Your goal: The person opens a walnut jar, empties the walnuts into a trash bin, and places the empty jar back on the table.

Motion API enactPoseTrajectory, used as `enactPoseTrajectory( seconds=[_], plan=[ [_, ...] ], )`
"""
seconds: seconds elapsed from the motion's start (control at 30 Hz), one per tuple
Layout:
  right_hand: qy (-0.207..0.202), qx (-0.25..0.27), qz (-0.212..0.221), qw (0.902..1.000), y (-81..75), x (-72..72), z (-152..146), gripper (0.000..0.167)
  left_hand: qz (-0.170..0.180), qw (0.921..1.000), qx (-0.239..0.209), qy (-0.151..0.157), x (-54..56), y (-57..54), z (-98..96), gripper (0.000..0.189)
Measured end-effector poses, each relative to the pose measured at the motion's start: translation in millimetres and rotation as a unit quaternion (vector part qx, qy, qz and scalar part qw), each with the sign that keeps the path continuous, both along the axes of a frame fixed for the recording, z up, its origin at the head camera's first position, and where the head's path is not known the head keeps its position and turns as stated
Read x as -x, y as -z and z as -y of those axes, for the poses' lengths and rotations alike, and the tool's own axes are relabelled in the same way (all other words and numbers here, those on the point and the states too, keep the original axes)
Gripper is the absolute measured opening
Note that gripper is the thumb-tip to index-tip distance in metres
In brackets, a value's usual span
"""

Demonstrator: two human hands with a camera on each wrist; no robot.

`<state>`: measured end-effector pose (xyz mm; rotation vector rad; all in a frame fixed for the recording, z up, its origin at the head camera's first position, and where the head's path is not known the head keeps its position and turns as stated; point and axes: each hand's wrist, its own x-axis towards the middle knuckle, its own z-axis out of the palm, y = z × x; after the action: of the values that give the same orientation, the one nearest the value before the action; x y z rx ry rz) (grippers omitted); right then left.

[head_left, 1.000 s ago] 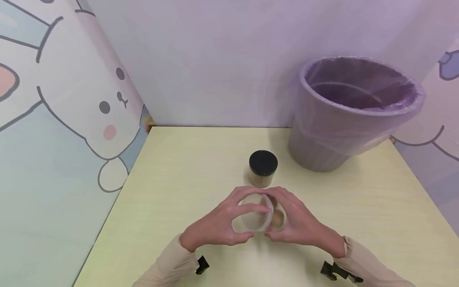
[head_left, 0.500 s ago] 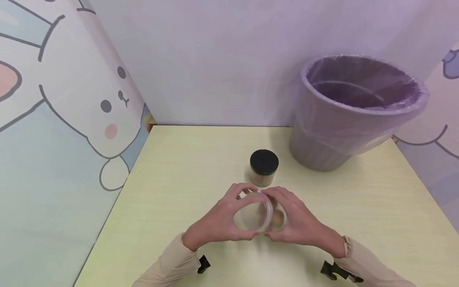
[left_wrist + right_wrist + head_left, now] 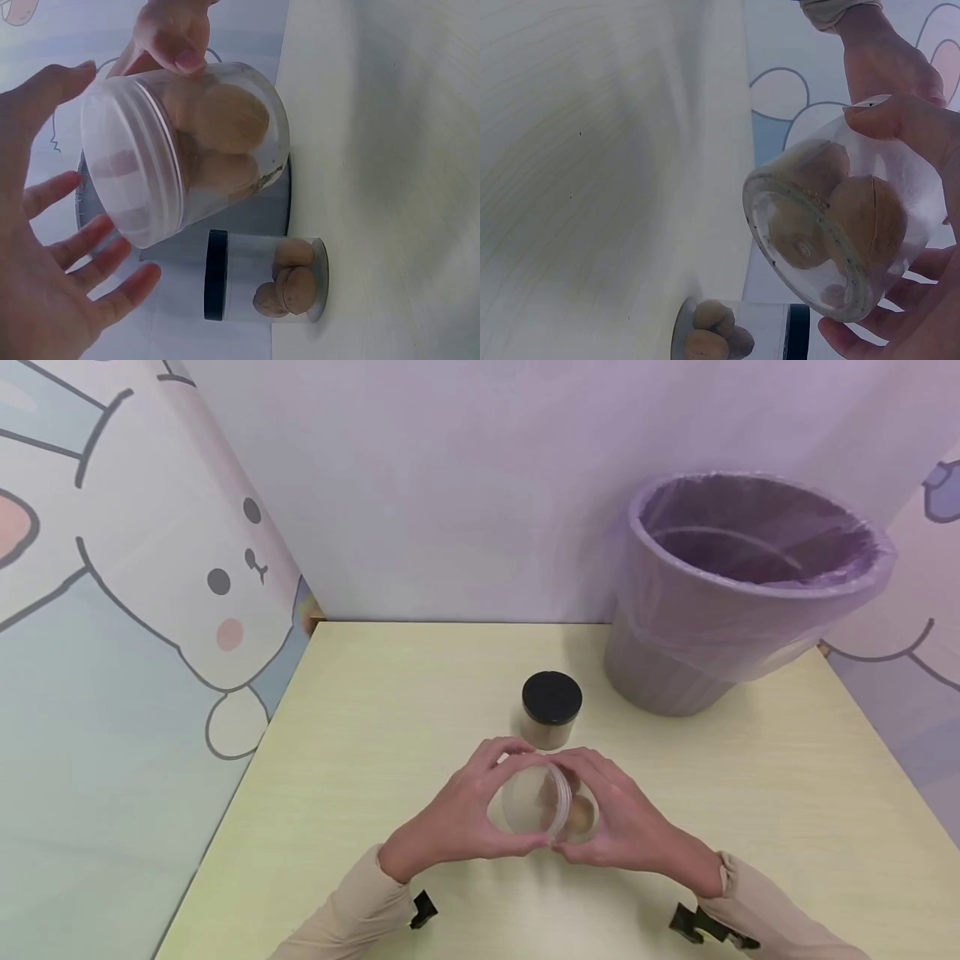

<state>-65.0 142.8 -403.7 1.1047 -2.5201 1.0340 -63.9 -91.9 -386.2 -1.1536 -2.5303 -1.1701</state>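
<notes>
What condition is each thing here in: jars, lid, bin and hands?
Pale-lidded jar: tilted, raised off the table, brown nuts inside.
Pale lid: on that jar; tightness can't be told.
Black-lidded jar: upright on the table, closed, brown nuts inside.
Bin: upright, open-topped, lined with a plastic bag.
Right hand: gripping the tilted jar's body.
Left hand: cupped around the pale lid; whether it grips is unclear.

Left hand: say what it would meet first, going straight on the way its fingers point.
Most likely the translucent lid, which the left hand curves around. Beyond it is the clear jar, held by the right hand. Depth is unclear; the left fingers may be touching the lid.
</notes>
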Motion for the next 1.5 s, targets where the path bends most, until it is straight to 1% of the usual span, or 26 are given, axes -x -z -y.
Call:
enactPoseTrajectory(
  seconds=[0.03,0.1,0.17,0.27,0.33,0.4,0.53,0.6,0.67,0.77,0.83,0.9,1.0,1.07,1.13,1.23,1.3,1.37,1.43,1.5],
  plan=[
    [-0.001,0.001,0.000,1.0000,-0.1,0.0,-0.1,0.091,-0.004,0.9999,-0.001,0.012,0.1,-0.7,0.8,0.073],
    [-0.003,0.002,0.000,1.0000,-0.5,-0.3,-0.2,0.092,-0.021,0.9989,0.001,0.041,0.9,-2.2,2.2,0.072],
    [-0.003,0.002,0.001,1.0000,-0.9,-0.4,0.0,0.094,-0.046,0.9965,0.005,0.070,2.1,-3.2,3.1,0.072],
    [-0.002,0.000,0.003,1.0000,-1.5,-0.4,0.4,0.096,-0.071,0.9916,0.012,0.107,3.2,-4.2,3.5,0.072],
    [-0.002,-0.002,0.005,1.0000,-1.7,-0.2,0.7,0.096,-0.080,0.9891,0.017,0.123,3.0,-4.6,3.8,0.073],
    [-0.001,-0.003,0.008,1.0000,-1.8,-0.2,0.9,0.094,-0.085,0.9874,0.020,0.132,2.5,-5.1,3.7,0.074],
    [-0.003,-0.002,0.012,0.9999,-1.7,-0.2,0.7,0.092,-0.091,0.9865,0.022,0.134,2.2,-5.0,3.4,0.073],
    [-0.002,-0.003,0.013,0.9999,-1.7,-0.6,0.6,0.093,-0.087,0.9881,0.019,0.125,2.3,-4.2,3.2,0.071],
    [-0.003,-0.001,0.010,0.9999,-1.5,-0.4,0.5,0.094,-0.076,0.9910,0.015,0.109,2.1,-3.1,2.8,0.071],
    [-0.005,0.003,0.005,1.0000,-1.4,-0.1,0.2,0.094,-0.048,0.9962,0.006,0.073,1.1,-1.5,1.7,0.071],
    [-0.006,0.005,0.002,1.0000,-1.2,0.2,0.0,0.092,-0.033,0.9983,0.001,0.047,0.3,-0.3,0.5,0.073],
    [-0.003,0.004,0.003,1.0000,-1.3,-0.1,-0.3,0.091,-0.025,0.9993,-0.001,0.026,-0.2,0.7,-0.5,0.075],
    [0.000,0.001,0.007,1.0000,-1.3,-0.8,-0.4,0.091,-0.023,0.9997,0.000,0.007,-0.8,1.7,-1.5,0.077],
    [0.002,-0.001,0.009,1.0000,-1.3,-1.2,-0.5,0.091,-0.024,0.9997,0.002,0.003,-1.0,1.6,-1.6,0.079],
    [0.002,0.000,0.010,0.9999,-1.2,-1.3,-0.3,0.091,-0.021,0.9998,0.003,0.006,-1.2,0.4,-0.9,0.079],
    [0.001,0.004,0.011,0.9999,-1.1,-1.3,-0.4,0.091,-0.025,0.9993,-0.002,0.027,-0.6,-2.2,1.1,0.078],
    [0.001,0.005,0.011,0.9999,-0.9,-1.2,-0.5,0.092,-0.037,0.9980,-0.006,0.052,0.0,-4.2,2.8,0.076],
    [0.000,0.006,0.012,0.9999,-0.8,-0.7,-0.6,0.093,-0.057,0.9952,-0.007,0.079,1.0,-5.7,4.1,0.073],
    [0.001,0.006,0.013,0.9999,-0.7,-0.4,-0.8,0.093,-0.074,0.9918,-0.002,0.104,2.2,-6.7,4.9,0.071],
    [0.001,0.005,0.013,0.9999,-0.9,0.0,-0.8,0.094,-0.085,0.9887,0.005,0.123,3.2,-7.3,5.4,0.070]
  ],
)
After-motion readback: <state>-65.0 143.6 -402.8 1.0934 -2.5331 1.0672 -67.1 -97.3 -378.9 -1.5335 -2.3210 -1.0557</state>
